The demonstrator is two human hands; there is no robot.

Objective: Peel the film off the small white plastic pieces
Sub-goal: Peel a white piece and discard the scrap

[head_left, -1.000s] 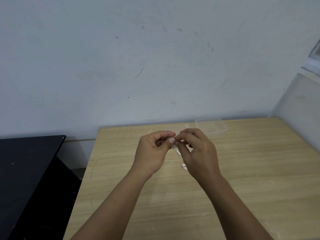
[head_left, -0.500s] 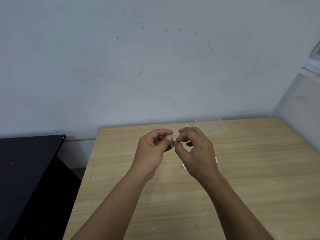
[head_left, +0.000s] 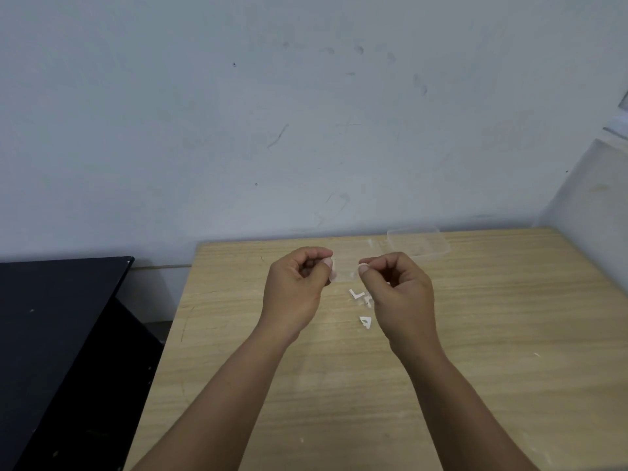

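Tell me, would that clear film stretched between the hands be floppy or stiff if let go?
Probably floppy: the clear film looks very thin and see-through, held taut only between the left hand and right hand. Likely very light, apt to drift.

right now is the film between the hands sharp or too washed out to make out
Head view: the clear film stretched between left hand and right hand is faint and low-contrast against the wooden table; lighting is flat and dim, and straight edges bow from wide-angle distortion.

No readable text, label, brand or number shows anywhere. The small white plastic pieces (head_left: 360, 302) on the light wooden table (head_left: 509, 334) look cut into shapes, too small to read.
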